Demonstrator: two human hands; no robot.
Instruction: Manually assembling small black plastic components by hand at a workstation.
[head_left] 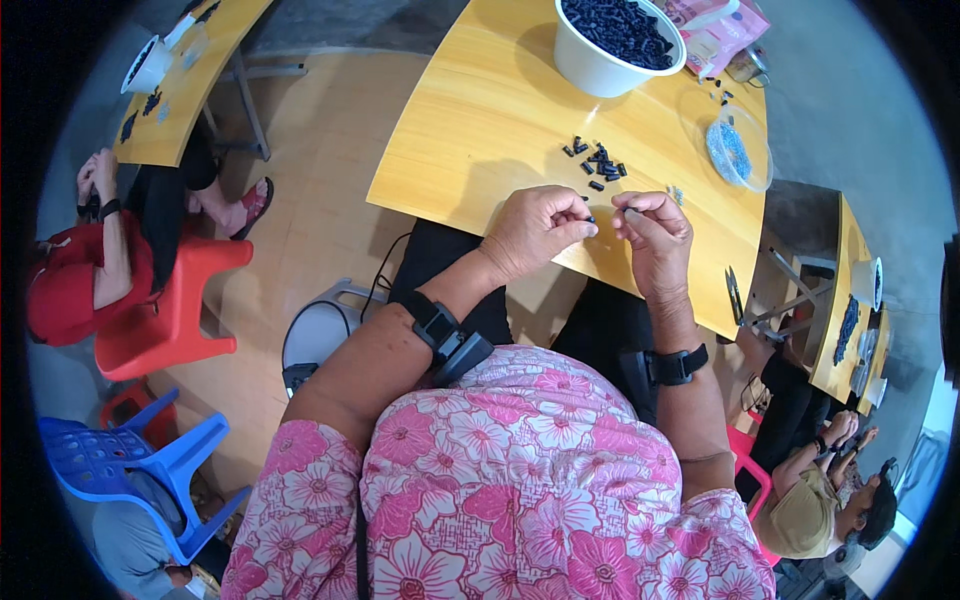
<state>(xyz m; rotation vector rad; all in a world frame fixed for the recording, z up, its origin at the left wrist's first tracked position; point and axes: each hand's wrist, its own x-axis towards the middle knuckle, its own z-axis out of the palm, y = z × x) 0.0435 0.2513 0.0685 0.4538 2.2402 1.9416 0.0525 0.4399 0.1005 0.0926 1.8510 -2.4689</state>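
Over the near edge of the yellow table, both hands are raised close together with a small gap between them. My left hand pinches a small black cylindrical piece between thumb and forefinger, its tip just showing. Thumb and fingers of my right hand are pressed together too; a dark speck shows at their tips, too small to name. Just beyond the hands lies a loose pile of small black cylinders. Beside my right fingers are a few tiny pale pieces.
A white tub heaped with black pieces stands at the far side. To the right are a clear dish of blue bits, a pink package and black-handled pliers or snips. Other people sit at tables left and right.
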